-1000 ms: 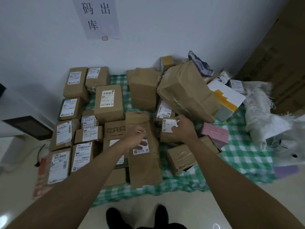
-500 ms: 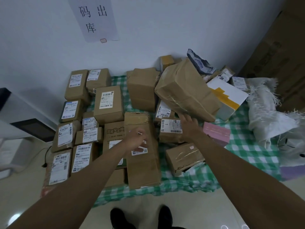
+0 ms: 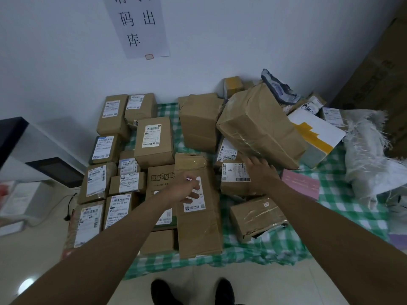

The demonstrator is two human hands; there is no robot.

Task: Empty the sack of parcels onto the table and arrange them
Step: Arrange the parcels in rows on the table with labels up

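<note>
Several brown parcels lie on a table with a green checked cloth point(image 3: 343, 208). On the left they sit in neat rows, labels up. My left hand point(image 3: 187, 191) hovers over the label of a long brown parcel point(image 3: 198, 225) with loosely curled fingers, holding nothing. My right hand point(image 3: 261, 170) reaches with straight fingers past a small labelled box point(image 3: 233, 179) toward the lower edge of a big tilted brown parcel point(image 3: 259, 126). The white woven sack point(image 3: 370, 161) lies crumpled at the right.
A pink box point(image 3: 301, 182), a white box with yellow tape point(image 3: 317, 133) and a grey mailer bag point(image 3: 279, 86) lie among the loose pile at the right. A paper sign point(image 3: 138, 25) hangs on the wall. Large cartons point(image 3: 378, 80) stand at far right. My shoes point(image 3: 191, 291) are at the table's front edge.
My right hand has let go of the small labelled box and moved up and right toward the big tilted parcel. My left hand has stayed over the long parcel.
</note>
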